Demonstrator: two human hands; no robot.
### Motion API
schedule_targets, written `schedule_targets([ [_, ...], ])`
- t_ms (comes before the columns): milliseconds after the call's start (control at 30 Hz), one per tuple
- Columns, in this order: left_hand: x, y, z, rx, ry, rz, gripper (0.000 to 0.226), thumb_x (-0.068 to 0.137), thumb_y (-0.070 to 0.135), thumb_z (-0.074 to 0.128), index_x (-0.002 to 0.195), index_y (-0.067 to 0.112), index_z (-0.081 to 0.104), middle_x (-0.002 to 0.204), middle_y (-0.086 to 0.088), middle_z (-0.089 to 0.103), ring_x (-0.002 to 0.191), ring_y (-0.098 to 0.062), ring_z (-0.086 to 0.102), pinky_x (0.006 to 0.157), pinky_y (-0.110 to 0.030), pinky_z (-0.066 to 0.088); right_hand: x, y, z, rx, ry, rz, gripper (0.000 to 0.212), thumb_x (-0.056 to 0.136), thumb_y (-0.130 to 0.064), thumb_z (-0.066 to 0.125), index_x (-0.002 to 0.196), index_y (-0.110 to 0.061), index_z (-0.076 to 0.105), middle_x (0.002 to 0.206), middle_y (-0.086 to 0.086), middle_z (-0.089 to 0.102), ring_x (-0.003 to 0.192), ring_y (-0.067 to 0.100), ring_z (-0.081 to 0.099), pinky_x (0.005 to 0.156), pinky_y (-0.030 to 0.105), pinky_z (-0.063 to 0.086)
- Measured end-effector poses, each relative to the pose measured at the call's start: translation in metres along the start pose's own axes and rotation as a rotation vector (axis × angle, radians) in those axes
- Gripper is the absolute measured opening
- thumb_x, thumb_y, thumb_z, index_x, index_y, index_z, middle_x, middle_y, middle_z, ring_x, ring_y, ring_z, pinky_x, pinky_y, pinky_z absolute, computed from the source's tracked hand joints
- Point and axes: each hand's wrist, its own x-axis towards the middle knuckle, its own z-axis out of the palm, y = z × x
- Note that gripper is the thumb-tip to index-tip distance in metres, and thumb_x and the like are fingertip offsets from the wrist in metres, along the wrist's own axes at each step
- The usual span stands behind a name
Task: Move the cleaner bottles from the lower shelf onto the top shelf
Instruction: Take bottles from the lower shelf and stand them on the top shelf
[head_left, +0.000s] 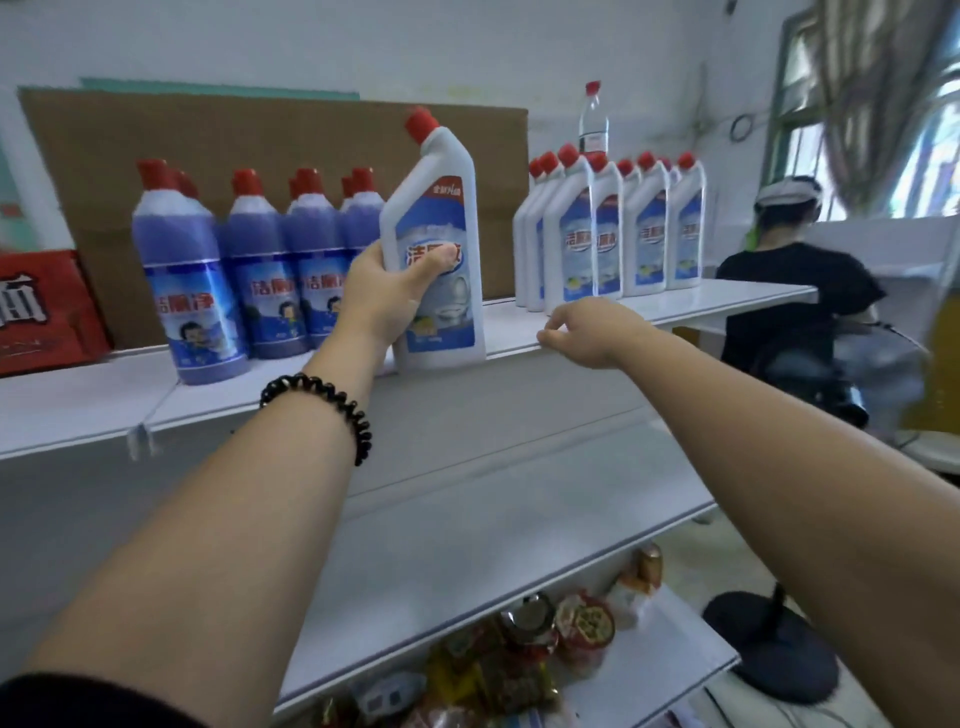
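Note:
My left hand (387, 288) grips a white cleaner bottle (441, 218) with a red angled cap, held upright at the front edge of the top shelf (519, 322). Its base looks level with the shelf edge. My right hand (587, 332) rests by that edge just right of the bottle, fingers loosely curled and holding nothing. Several matching white bottles (613, 228) stand grouped at the right of the shelf. Several purple bottles with red caps (228, 265) stand at the left.
A brown cardboard sheet (260, 135) leans behind the bottles. A red box (41, 312) sits at the far left and a clear water bottle (593, 119) behind the white group. Packaged snacks (519, 654) fill a lower shelf. A seated person (795, 291) and a fan base (774, 644) are at right.

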Motion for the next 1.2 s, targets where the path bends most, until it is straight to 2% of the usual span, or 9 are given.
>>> schedule_targets([
  [167, 0.035, -0.013, 0.102, -0.006, -0.051, -0.021, 0.027, 0.080, 0.030, 0.083, 0.101, 0.022, 0.068, 0.097, 0.002, 0.076, 0.083, -0.013, 0.076, 0.066, -0.026, 0.060, 0.031, 0.097, -0.010, -0.016, -0.004, 0.015, 0.044, 0.101, -0.049, 0.047, 0.129, -0.019, 0.063, 0.125, 0.007, 0.065, 0.113, 0.025, 0.058, 0.100, 0.042, 0.047],
  [333, 0.071, -0.035, 0.198, 0.007, -0.055, -0.015, 0.025, 0.080, 0.034, 0.084, 0.099, 0.025, 0.070, 0.099, 0.003, 0.077, 0.091, -0.015, 0.075, 0.081, -0.037, 0.062, 0.061, 0.185, -0.021, 0.018, -0.022, 0.005, 0.039, 0.099, -0.045, 0.050, 0.124, -0.019, 0.066, 0.121, 0.003, 0.067, 0.108, 0.021, 0.059, 0.097, 0.041, 0.049],
  [500, 0.100, -0.060, 0.273, 0.139, 0.024, 0.062, 0.033, 0.083, 0.042, 0.079, 0.108, 0.031, 0.061, 0.102, 0.014, 0.069, 0.097, -0.003, 0.066, 0.077, -0.022, 0.052, 0.090, 0.246, -0.026, 0.041, -0.057, -0.040, 0.038, 0.099, -0.044, 0.051, 0.124, -0.019, 0.066, 0.122, 0.002, 0.066, 0.108, 0.020, 0.059, 0.097, 0.037, 0.048],
  [600, 0.115, -0.075, 0.297, 0.366, 0.139, 0.090, 0.052, 0.081, 0.060, 0.072, 0.118, 0.028, 0.056, 0.106, 0.013, 0.065, 0.101, -0.008, 0.063, 0.083, -0.030, 0.054, 0.104, 0.268, -0.025, 0.084, -0.046, -0.065, 0.034, 0.098, -0.040, 0.053, 0.120, -0.019, 0.068, 0.119, 0.001, 0.067, 0.105, 0.019, 0.059, 0.093, 0.035, 0.047],
  [733, 0.126, -0.084, 0.315, 0.799, 0.276, 0.078, 0.071, 0.077, 0.085, 0.050, 0.115, 0.024, 0.054, 0.102, 0.008, 0.065, 0.092, -0.015, 0.064, 0.075, -0.037, 0.058, 0.125, 0.284, -0.021, 0.176, -0.035, -0.100, 0.032, 0.094, -0.034, 0.056, 0.120, -0.021, 0.067, 0.118, 0.000, 0.068, 0.101, 0.017, 0.059, 0.089, 0.032, 0.048],
  [833, 0.134, -0.088, 0.320, 0.895, 0.307, 0.058, 0.087, 0.070, 0.093, 0.037, 0.116, 0.021, 0.050, 0.104, 0.003, 0.065, 0.090, -0.020, 0.065, 0.073, -0.043, 0.060, 0.140, 0.281, -0.018, 0.288, -0.050, -0.131, 0.039, 0.092, -0.037, 0.058, 0.127, -0.020, 0.064, 0.118, -0.001, 0.067, 0.101, 0.017, 0.059, 0.084, 0.029, 0.043],
  [1000, 0.135, -0.089, 0.324, 0.955, 0.293, 0.128, 0.064, 0.088, 0.065, 0.059, 0.124, 0.015, 0.041, 0.117, -0.005, 0.058, 0.096, -0.023, 0.062, 0.074, -0.038, 0.057, 0.159, 0.265, -0.013, 0.434, -0.105, -0.236, 0.033, 0.087, -0.036, 0.066, 0.113, -0.016, 0.063, 0.108, 0.000, 0.068, 0.095, 0.019, 0.064, 0.082, 0.035, 0.051],
  [1100, 0.134, -0.088, 0.321, 0.974, 0.331, 0.197, 0.067, 0.090, 0.057, 0.063, 0.134, 0.012, 0.040, 0.126, -0.008, 0.050, 0.102, -0.024, 0.061, 0.078, -0.035, 0.057, 0.163, 0.258, -0.012, 0.463, -0.116, -0.264, 0.029, 0.088, -0.043, 0.069, 0.105, -0.019, 0.064, 0.097, -0.003, 0.069, 0.090, 0.016, 0.064, 0.080, 0.034, 0.051],
  [1200, 0.133, -0.086, 0.314, 1.012, 0.332, 0.199, 0.072, 0.089, 0.055, 0.066, 0.138, 0.011, 0.039, 0.128, -0.009, 0.049, 0.103, -0.026, 0.060, 0.081, -0.038, 0.057, 0.162, 0.252, -0.013, 0.466, -0.157, -0.273, 0.031, 0.092, -0.044, 0.066, 0.114, -0.024, 0.062, 0.104, -0.006, 0.068, 0.097, 0.015, 0.063, 0.087, 0.032, 0.046],
])
